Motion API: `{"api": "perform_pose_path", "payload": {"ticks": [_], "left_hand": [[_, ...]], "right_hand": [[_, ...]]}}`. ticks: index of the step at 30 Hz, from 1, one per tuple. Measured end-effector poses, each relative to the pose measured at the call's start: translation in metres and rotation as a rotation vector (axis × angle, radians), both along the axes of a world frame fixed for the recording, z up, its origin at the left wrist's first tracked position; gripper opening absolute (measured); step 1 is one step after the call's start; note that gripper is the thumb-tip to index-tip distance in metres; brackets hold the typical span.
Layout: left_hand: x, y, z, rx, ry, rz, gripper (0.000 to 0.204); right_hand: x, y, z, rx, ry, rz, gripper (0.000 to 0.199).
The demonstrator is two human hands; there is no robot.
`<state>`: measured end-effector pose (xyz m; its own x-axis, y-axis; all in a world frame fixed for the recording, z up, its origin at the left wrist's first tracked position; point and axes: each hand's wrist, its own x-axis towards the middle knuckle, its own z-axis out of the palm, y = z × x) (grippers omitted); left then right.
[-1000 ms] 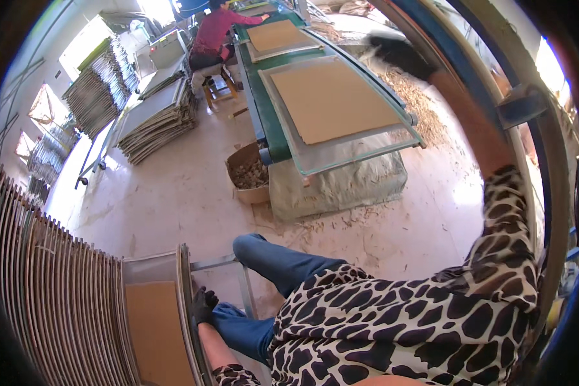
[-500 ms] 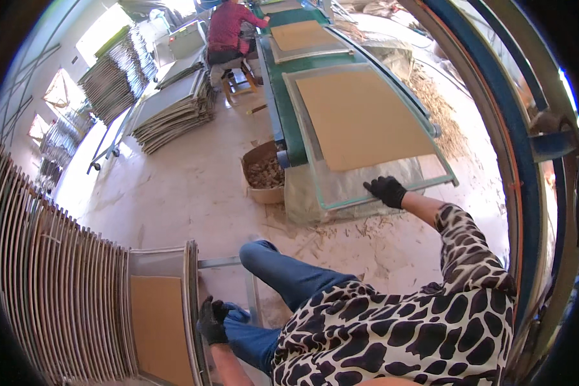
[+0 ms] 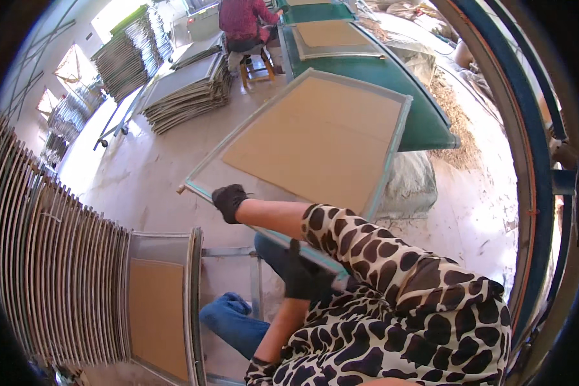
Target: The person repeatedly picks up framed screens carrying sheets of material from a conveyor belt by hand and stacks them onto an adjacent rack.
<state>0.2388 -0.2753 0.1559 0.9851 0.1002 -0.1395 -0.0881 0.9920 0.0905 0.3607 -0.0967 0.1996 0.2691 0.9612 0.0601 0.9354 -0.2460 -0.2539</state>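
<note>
Between your two gloved hands, left hand (image 3: 305,278) and right hand (image 3: 229,201) each clench one metal-edged frame (image 3: 315,138) filled with a brown sheet.

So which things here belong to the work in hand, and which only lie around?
In hand:
- framed screen
- left hand, on its near edge
- right hand, on its near edge

Lying around:
- rack of frames
- green table
- stacked frames
- stool
</note>
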Motion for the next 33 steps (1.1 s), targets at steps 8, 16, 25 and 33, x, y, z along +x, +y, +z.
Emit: {"api": "perform_pose_path", "payload": {"ticks": [8, 16, 25, 33], "left_hand": [[-0.13, 0.171, 0.009, 0.7, 0.818, 0.18, 0.045], [-0.238, 0.267, -0.032, 1.186, 1.177, 0.376, 0.03], [-0.28, 0.239, -0.053, 1.289, 1.281, 1.123, 0.035], [-0.442, 0.225, -0.069, 0.67, 1.325, 1.446, 0.031]], "right_hand": [[0.127, -0.052, 0.002, 0.551, 0.215, 0.039, 0.038], [0.394, -0.302, -0.168, 0.113, 0.245, -1.176, 0.04], [0.499, -0.372, -0.154, 0.379, -0.438, -0.638, 0.068], [0.335, -0.043, -0.059, 0.284, 0.634, -0.582, 0.057]]}}
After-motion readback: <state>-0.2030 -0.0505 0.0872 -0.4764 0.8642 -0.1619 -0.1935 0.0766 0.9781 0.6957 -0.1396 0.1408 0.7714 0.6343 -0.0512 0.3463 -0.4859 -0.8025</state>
